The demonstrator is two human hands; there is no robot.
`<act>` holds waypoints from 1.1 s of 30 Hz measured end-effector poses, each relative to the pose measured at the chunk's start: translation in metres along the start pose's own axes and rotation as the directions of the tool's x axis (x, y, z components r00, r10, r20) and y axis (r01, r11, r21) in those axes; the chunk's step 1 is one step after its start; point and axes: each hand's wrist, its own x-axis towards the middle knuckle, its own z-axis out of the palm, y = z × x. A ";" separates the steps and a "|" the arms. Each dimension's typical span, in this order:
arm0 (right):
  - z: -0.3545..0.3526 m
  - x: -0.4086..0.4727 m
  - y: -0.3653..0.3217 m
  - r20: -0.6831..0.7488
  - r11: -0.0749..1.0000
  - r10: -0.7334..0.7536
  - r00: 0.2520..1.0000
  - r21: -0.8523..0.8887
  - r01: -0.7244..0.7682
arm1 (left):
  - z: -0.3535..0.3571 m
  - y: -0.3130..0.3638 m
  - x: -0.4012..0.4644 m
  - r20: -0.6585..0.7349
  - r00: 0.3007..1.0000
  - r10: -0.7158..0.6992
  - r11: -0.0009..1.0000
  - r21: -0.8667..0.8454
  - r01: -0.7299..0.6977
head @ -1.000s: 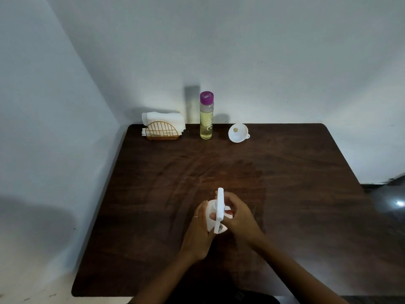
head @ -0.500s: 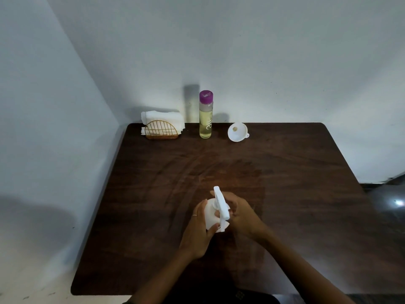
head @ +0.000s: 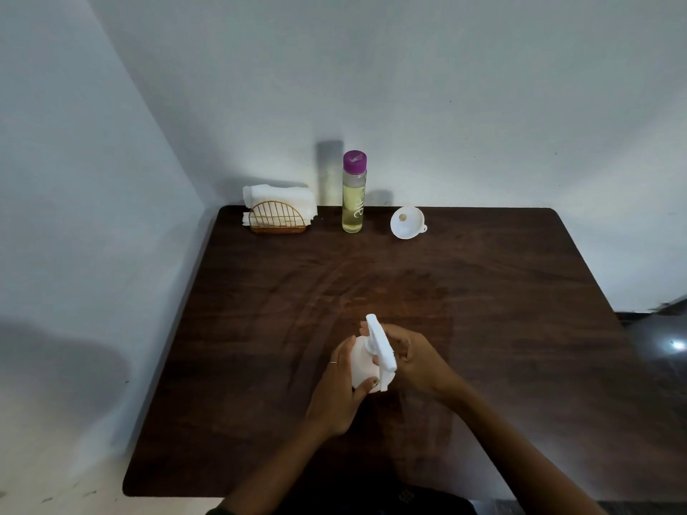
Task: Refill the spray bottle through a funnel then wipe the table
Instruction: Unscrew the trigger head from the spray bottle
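Holding the white spray bottle (head: 362, 366) near the front middle of the dark wooden table (head: 483, 328), I have both hands on it. My left hand (head: 340, 392) wraps the bottle body, thumb across the front, a ring on one finger. My right hand (head: 418, 360) is closed around the white trigger head (head: 381, 347), which sits tilted on the neck; can't tell if it is loose or screwed tight. Farther back, well apart from my hands, a white funnel (head: 407, 223) lies on its side near the rear edge. Left of it stands a clear refill bottle (head: 354, 197) with a purple cap and yellowish liquid, upright. Left again, in the back corner, a gold wire holder (head: 277, 217) holds folded white cloths (head: 279, 197). Pale walls (head: 483, 87) stand behind and to the left.
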 end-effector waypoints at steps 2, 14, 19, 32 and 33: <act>0.001 0.002 0.002 -0.025 1.000 0.027 0.999 0.007 -0.027 | 0.000 -0.003 0.001 0.001 1.000 0.020 1.000 0.001 -0.020; 0.001 -0.003 0.001 -0.015 0.998 0.052 0.999 0.024 -0.051 | -0.002 -0.003 0.002 0.001 1.000 0.009 0.998 0.060 -0.009; 0.003 0.000 -0.002 -0.044 0.998 0.058 0.997 0.014 -0.058 | -0.003 -0.007 0.002 0.016 0.999 0.034 0.999 0.024 -0.034; 0.011 -0.003 -0.010 -0.186 0.996 0.016 0.983 -0.080 -0.032 | -0.002 -0.004 0.002 0.003 0.999 0.041 0.999 -0.002 -0.041; 0.009 -0.004 -0.014 -0.181 0.998 0.004 0.983 -0.067 -0.016 | -0.002 -0.005 0.002 0.002 0.999 0.050 0.999 -0.005 -0.050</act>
